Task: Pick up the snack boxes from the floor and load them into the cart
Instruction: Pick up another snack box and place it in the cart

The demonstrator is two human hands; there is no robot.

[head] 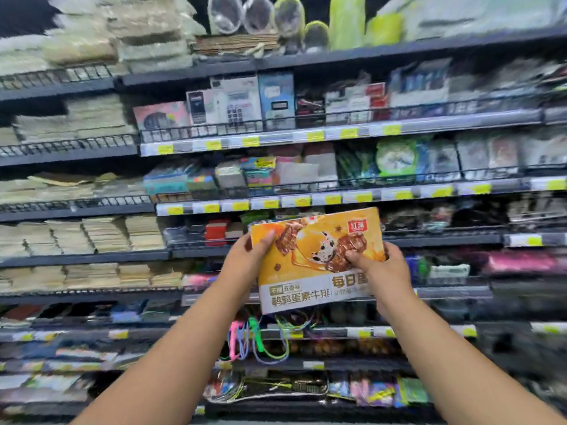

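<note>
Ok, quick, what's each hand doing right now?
Left hand: closed on the left edge of the orange snack box.
Right hand: closed on the same box's right edge.

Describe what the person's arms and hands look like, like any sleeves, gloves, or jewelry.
Both forearms are bare up to the bottom edge of the picture, so no sleeves show. The left hand and the right hand have no gloves. No watch, bracelet or band shows on either wrist, and no ring can be seen on the visible fingers. The fingernails look short and unpainted, though the picture is somewhat blurred.
</note>
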